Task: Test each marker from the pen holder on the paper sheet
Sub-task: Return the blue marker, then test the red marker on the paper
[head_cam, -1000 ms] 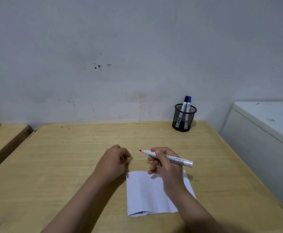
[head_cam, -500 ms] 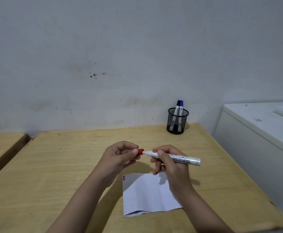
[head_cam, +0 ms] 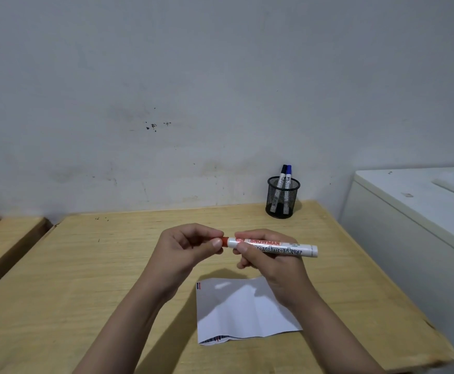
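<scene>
Marker (head_cam: 271,247), the red one, is held level above the table (head_cam: 85,265), between my two hands and over the far edge of the paper (head_cam: 242,309). My right hand (head_cam: 269,260) grips the white barrel near its front end, fingers curled around it, the printed lettering facing up. My left hand (head_cam: 185,247) pinches the red cap (head_cam: 224,241) at the tip end between thumb and fingers; the cap sits against the barrel, though I cannot tell whether it is fully seated.

I judge the red marker's turn to be closing out: small red and blue marks show at the paper's top left corner, and more coloured strokes peek from its curled near edge. Which markers made them I cannot say for sure. Two capped markers, a black one (head_cam: 282,175) and a blue one (head_cam: 288,175), stand leaning in the holder (head_cam: 282,201) at the table's far right, close to the wall. What is left, as I read it, is to return this one and test whatever remains untried.

The marker is smooth, glossy plastic, a straight cylinder with a flat rear end. The holder is black wire mesh, round, see-through enough to show the barrels inside. The paper is thin and white, creased down its length, its near edge lifting off the wood. The table is pale laminate with a grain pattern, matte, edges slightly worn.
</scene>
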`<state>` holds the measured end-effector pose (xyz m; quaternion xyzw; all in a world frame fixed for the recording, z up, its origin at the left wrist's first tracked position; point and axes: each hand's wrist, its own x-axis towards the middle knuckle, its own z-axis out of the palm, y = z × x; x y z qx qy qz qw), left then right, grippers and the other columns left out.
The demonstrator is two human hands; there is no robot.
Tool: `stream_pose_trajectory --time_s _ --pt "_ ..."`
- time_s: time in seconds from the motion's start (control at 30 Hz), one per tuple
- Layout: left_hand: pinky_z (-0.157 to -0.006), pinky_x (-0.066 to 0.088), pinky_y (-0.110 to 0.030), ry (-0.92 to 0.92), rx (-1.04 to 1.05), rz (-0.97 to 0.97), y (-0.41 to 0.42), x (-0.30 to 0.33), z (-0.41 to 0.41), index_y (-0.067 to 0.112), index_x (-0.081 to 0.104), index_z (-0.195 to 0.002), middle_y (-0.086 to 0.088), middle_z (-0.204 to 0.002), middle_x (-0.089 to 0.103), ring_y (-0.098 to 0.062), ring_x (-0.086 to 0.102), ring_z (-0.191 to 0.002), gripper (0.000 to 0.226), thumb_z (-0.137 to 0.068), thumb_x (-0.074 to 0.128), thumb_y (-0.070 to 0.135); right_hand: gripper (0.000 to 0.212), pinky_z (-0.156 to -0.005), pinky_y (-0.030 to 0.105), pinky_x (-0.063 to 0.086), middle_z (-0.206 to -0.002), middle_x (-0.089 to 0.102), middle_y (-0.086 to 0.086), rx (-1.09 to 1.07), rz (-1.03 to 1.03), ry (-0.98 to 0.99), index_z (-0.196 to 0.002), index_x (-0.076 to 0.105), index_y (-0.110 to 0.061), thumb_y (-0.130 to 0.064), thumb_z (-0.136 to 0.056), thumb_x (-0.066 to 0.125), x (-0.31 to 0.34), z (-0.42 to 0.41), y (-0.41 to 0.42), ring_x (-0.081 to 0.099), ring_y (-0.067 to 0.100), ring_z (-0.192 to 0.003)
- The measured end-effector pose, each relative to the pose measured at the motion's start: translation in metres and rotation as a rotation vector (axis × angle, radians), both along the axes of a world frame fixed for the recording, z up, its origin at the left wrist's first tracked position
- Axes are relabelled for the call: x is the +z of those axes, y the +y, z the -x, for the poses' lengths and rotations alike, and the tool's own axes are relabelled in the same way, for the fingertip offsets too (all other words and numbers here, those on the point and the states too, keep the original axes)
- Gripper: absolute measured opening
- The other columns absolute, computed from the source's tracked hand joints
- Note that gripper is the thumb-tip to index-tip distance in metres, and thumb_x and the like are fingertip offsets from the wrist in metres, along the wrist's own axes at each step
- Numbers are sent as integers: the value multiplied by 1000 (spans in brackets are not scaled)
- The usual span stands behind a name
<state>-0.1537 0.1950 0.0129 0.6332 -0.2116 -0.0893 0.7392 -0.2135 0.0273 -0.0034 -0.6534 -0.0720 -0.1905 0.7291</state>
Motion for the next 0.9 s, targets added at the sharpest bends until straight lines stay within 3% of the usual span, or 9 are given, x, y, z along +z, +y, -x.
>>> stream_pose_trajectory --time_s 0.23,0.4,0.47,0.53,0.63,0.7,0.8,0.9 --pt "-63 54 -18 -106 57 42 -3 11 8 7 74 -77 -6 -67 72 -14 66 -65 17 -61 72 11 12 -64 27 57 -71 70 6 30 -92 -8 -84 74 -13 -10 -73 72 8 -3 6 66 17 -63" --pt "-64 52 -15 -140 143 19 -10 13 -4 7 72 -79 -1 -66 72 -11 64 -66 12 -74 69 -4 28 -59 25 57 -73 68 10 162 -331 190 -89 70 -6 -22 -66 73 11 -13 4 61 13 -56" --pt "-63 51 -14 -130 225 39 -13 11 -12 6 72 -79 -2 -67 72 -14 63 -68 12 -75 68 -4 25 -53 23 54 -71 66 11 138 -154 270 -84 71 -3 -22 -68 75 13 -12 -1 59 12 -50" --pt "-62 50 -18 -154 294 10 -17 9 -19 7 72 -79 -15 -73 71 -18 61 -70 10 -76 69 -2 14 -50 24 51 -67 65 10 22 86 209 -78 72 -5 -14 -70 80 12 -11 -8 58 11 -48" --pt "-63 46 -29 -199 310 -65 -32 11 -27 8 72 -77 -26 -78 70 -22 58 -68 6 -75 72 3 18 -64 19 48 -76 68 -7 -392 615 -175 -83 71 -19 -22 -67 81 13 -19 -31 61 7 -69" --pt "-65 46 -32 -200 271 -70 -48 16 -32 8 73 -77 -22 -74 70 -22 58 -67 5 -75 72 4 25 -71 24 50 -83 70 -8 -520 956 -357 -90 70 -19 -29 -68 75 13 -31 -49 61 12 -77" --pt "-65 47 -28 -210 216 -52 -74 23 -43 10 72 -83 -12 -70 67 -19 57 -67 8 -76 71 5 26 -66 34 52 -82 74 -4 -537 997 -362 -94 72 -17 -23 -69 74 17 -45 -73 64 13 -73" --pt "-64 49 -18 -197 199 -10 -97 25 -62 14 69 -99 -11 -74 65 -17 61 -71 19 -79 70 13 44 -71 24 53 -86 76 -2 -567 907 -348 -116 65 -21 -17 -73 75 24 -58 -97 67 9 -74"
